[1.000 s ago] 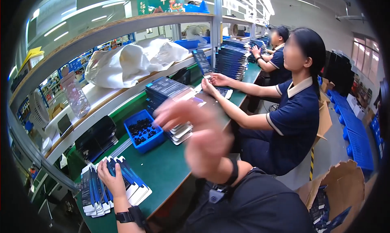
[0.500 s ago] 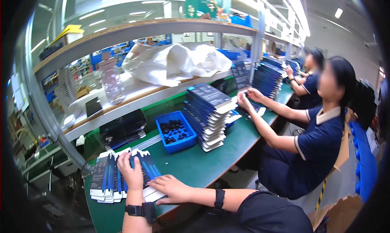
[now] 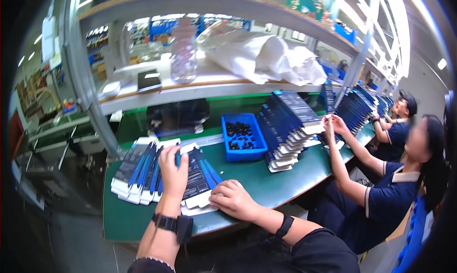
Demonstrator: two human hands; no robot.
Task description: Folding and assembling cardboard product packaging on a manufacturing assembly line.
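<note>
Fanned dark-blue and white flat cartons (image 3: pixel 135 170) lie at the left end of the green table. A smaller group of flat cartons (image 3: pixel 197 177) lies to their right, between my two hands. My left hand (image 3: pixel 173 173) is over the gap between the groups, its thumb apart from the fingers, near the upper left edge of the smaller group. My right hand (image 3: pixel 233 200) has its fingers curled at the near right corner of that group, gripping the white flaps. Its fingertips are partly hidden.
A blue bin (image 3: pixel 243 151) of small black parts stands behind my hands. Right of it rises a tall stack of cartons (image 3: pixel 285 125). A shelf (image 3: pixel 214 89) with a white sheet (image 3: pixel 266 56) and a clear bottle (image 3: pixel 184 54) spans the back. A co-worker (image 3: pixel 385 177) sits at right.
The view has turned left. The smaller group of cartons now lies apart from the fanned ones, shifted right. My right hand has curled from lying flat to gripping their corner.
</note>
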